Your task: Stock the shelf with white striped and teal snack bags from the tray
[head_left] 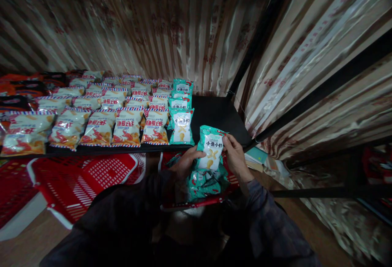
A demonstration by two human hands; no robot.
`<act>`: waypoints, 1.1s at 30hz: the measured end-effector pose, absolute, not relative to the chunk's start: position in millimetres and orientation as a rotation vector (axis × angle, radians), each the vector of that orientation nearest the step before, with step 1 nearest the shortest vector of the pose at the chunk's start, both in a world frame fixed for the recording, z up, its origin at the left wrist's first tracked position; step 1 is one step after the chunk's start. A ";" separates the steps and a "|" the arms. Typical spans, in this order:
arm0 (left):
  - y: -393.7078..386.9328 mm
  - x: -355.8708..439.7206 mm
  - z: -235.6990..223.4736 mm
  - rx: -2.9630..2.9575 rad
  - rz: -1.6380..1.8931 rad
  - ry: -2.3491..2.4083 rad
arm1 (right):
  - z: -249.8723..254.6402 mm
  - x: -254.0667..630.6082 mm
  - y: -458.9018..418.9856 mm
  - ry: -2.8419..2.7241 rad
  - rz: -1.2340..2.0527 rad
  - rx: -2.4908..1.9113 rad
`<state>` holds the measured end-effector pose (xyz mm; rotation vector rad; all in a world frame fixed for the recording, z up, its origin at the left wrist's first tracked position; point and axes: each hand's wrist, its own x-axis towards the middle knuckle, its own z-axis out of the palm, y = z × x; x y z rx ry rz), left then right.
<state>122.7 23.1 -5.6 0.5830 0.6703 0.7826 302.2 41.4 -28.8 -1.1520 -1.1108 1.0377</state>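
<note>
Between my two hands is a green-and-white snack bag [212, 149], held upright in front of the shelf edge. My left hand [187, 161] grips its lower left side, thumb on the front. At its upper right edge, the fingers of my right hand [235, 156] are closed on the bag. Below it, more green snack bags [203, 183] lie in a red basket [234, 179], partly hidden by my hands. A column of matching green-and-white bags [181, 127] stands on the black shelf [216, 116], left of the held bag.
Rows of white-and-orange snack bags [127, 127] fill the shelf to the left, with black-and-orange bags [27, 89] farther along. Red baskets [88, 181] sit below. A black frame bar [324, 93] slants along the right, before striped curtains [190, 26]. Papers [260, 156] lie low at right.
</note>
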 end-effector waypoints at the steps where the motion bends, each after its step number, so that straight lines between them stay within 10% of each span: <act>1: 22.6 123.1 -6.2 0.588 0.770 0.662 | -28.2 301.2 41.2 -1.077 1.063 -1.147; 33: 32.8 125.9 -8.8 0.865 1.007 0.982 | -33.9 293.2 44.9 -1.091 0.998 -1.261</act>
